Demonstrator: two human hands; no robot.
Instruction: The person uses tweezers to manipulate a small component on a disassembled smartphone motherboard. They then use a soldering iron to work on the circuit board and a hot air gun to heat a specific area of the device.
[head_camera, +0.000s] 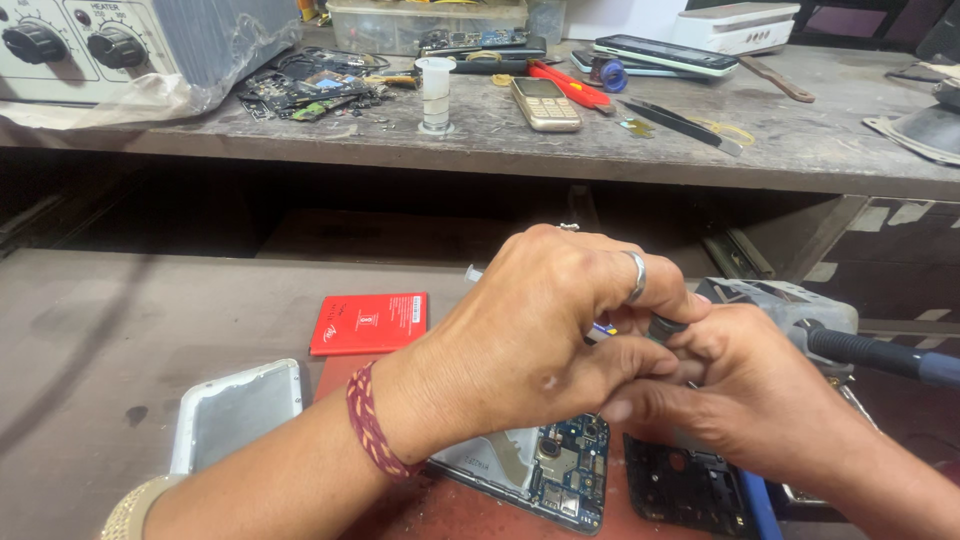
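Small dark cylindrical tool tip pinched between both hands at mid-frame, above opened phone.

Far left on bench: white phone back cover, lying flat. Beside it, red battery, flat, apart from hands.

Left hand: ring on finger, red thread at wrist, fingers curled tight round tool tip.

Below hands: opened phone with bare circuit board, then black inner frame.

Right hand: fingers closed against same tool tip, touching left hand. Grey cable runs off right.
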